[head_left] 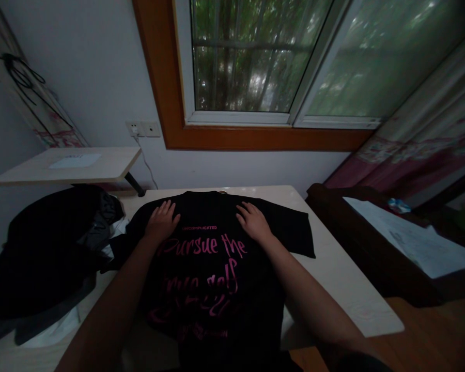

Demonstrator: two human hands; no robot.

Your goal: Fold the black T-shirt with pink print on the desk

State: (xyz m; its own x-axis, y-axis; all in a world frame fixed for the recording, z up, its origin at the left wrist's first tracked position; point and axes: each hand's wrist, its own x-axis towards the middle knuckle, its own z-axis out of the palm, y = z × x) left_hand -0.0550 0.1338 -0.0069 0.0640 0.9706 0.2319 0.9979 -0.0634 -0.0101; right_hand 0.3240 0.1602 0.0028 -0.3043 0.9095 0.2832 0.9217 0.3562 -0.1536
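Note:
A black T-shirt (217, 212) with pink lettering lies spread on the light wooden table, its collar toward the window. My left hand (163, 221) rests flat on the shirt's left shoulder, fingers stretched away from me. On the opposite shoulder lies my right hand (253, 219), palm down with its fingers apart. Neither hand grips the cloth. The right sleeve stretches out over the table, while the left sleeve reaches toward a heap of dark clothes. Folds break up the lower lettering, and the hem hangs toward me at the near edge.
Dark clothes (50, 243) are heaped at the left, beneath a small raised shelf (116, 157) bearing a paper. The table (341, 289) ends at the right near a dark wooden piece of furniture (375, 248) with a white sheet (414, 237). A window (251, 67) and a wall socket (143, 129) are behind.

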